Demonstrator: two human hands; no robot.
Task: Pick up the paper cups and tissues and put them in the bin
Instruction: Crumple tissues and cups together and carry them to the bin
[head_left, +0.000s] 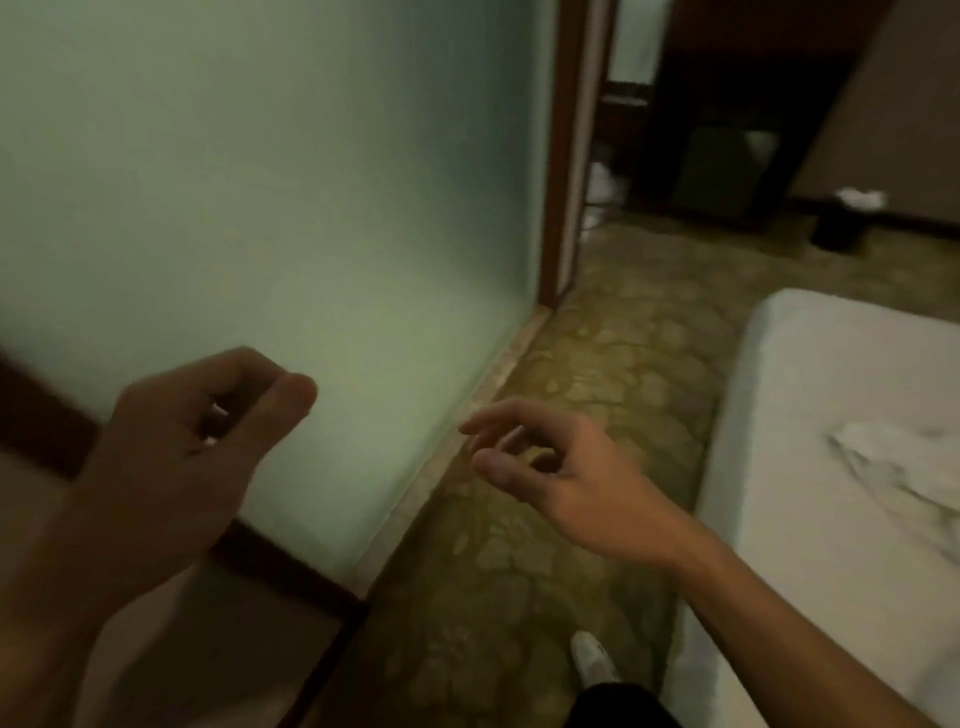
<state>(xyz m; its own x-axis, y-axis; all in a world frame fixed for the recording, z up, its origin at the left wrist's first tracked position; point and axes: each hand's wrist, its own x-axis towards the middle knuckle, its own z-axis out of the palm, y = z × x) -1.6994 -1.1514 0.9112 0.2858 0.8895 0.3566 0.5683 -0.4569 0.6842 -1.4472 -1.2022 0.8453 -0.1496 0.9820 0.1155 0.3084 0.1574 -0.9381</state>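
A small black bin (836, 224) stands on the carpet by the far right wall, with white tissue (860, 197) sticking out of its top. My left hand (192, 441) hovers at the lower left in front of the pale green wall, fingers loosely curled, holding nothing. My right hand (550, 467) floats over the carpet near the middle, fingers spread and empty. Both hands are far from the bin. A crumpled white tissue or cloth (904, 467) lies on the bed at the right. No paper cup is visible.
A white bed (810, 374) fills the right side. The patterned carpet (571, 519) runs as a narrow passage between wall and bed. A wooden door frame (558, 156) ends the green wall; white items (605, 182) lie on the floor behind it. Dark furniture (727, 156) stands at the back.
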